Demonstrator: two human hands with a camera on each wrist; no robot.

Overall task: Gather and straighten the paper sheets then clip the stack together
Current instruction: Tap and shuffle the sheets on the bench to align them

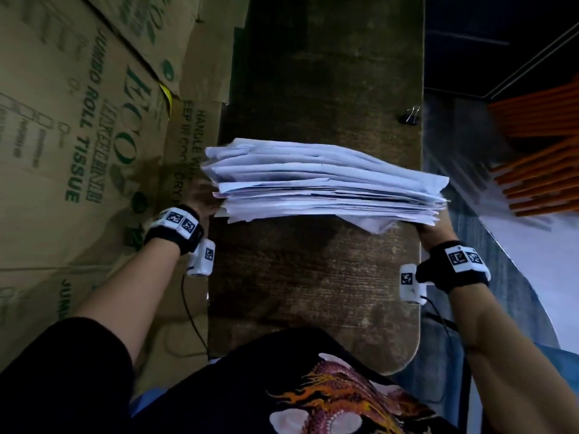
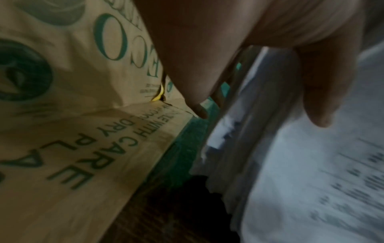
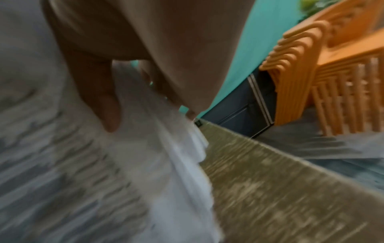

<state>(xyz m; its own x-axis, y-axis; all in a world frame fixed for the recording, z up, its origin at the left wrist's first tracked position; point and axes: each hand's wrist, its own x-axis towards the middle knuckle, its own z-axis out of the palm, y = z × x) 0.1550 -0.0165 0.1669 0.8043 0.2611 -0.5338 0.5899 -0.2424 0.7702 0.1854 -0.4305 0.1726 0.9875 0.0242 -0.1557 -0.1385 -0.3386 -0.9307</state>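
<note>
Both hands (image 1: 200, 195) (image 1: 430, 225) gripping paper stack (image 1: 326, 183) ends

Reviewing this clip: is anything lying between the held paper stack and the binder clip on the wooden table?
Nothing visible. The paper stack is held at its two ends by the left hand and right hand. The binder clip lies beyond it near the right edge of the table, with only bare wood between them.

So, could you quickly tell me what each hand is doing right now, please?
Left hand: grips the left end of the paper stack.
Right hand: grips its right end.
</note>
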